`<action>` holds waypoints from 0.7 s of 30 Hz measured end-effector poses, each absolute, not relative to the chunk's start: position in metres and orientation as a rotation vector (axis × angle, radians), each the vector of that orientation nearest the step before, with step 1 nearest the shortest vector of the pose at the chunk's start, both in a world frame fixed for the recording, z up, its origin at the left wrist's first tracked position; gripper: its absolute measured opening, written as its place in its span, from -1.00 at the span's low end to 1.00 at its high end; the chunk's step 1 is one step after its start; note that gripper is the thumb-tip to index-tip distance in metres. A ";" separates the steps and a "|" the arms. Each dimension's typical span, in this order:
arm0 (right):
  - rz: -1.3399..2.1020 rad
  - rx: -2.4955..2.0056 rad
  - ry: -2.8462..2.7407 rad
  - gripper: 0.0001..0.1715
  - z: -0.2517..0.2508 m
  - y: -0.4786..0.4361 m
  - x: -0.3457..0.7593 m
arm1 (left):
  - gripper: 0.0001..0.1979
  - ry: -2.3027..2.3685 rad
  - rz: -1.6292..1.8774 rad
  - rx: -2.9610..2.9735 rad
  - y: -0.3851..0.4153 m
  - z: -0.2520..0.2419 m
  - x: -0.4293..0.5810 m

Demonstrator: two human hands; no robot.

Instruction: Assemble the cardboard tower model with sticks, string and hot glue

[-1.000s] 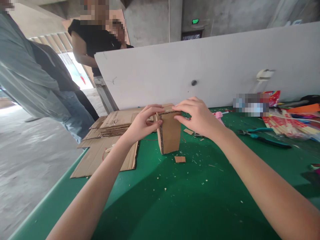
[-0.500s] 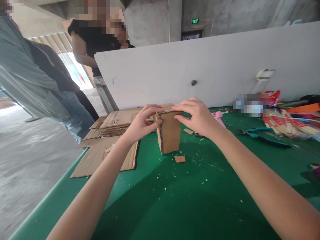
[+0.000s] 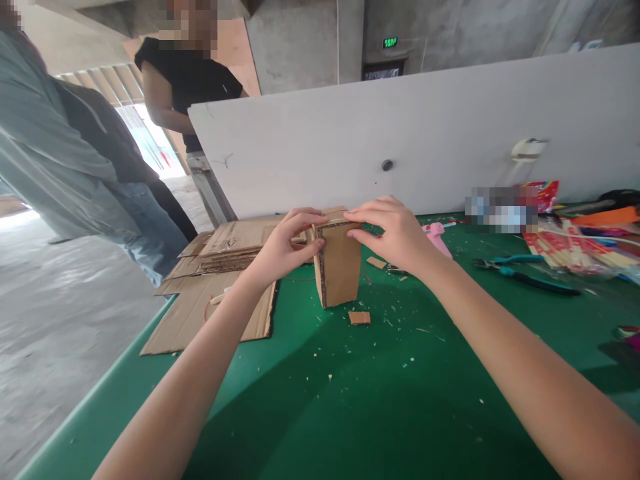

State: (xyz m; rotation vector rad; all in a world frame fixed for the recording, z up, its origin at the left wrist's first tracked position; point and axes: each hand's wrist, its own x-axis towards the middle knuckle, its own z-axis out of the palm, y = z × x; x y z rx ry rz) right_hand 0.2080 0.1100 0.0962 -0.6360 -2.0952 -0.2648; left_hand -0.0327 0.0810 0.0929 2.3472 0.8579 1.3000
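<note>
A small cardboard box (image 3: 342,267) stands upright on the green table (image 3: 300,413), its narrow front facing me. My left hand (image 3: 290,243) grips the top left edge, thumb on the front corner and fingers over the top. At the top right, my right hand (image 3: 387,230) holds the same box with its fingertips above and its thumb against the front. The box's back and right side are hidden. A small cardboard scrap (image 3: 359,318) lies just in front of it, and another scrap (image 3: 377,263) lies to its right.
Stacked cardboard sheets (image 3: 235,250) lie at the left. Behind the right hand is a pink glue gun (image 3: 438,240). Teal-handled pliers (image 3: 530,273) and packaged wooden sticks (image 3: 570,247) lie at the right. A white panel (image 3: 310,153) borders the back. People stand beyond the left edge.
Both hands keep the same hold, and the box stands in the same place. In the background, a person beside the one in black has gone out of sight.
</note>
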 end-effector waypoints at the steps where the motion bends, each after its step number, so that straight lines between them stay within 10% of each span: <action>1: -0.267 -0.638 -2.104 -0.73 0.097 0.110 0.208 | -0.72 0.862 1.300 2.344 0.081 0.093 -0.033; 21: -0.494 -0.765 -2.221 -0.77 0.107 0.094 0.205 | -0.72 0.844 1.317 2.329 0.083 0.092 -0.032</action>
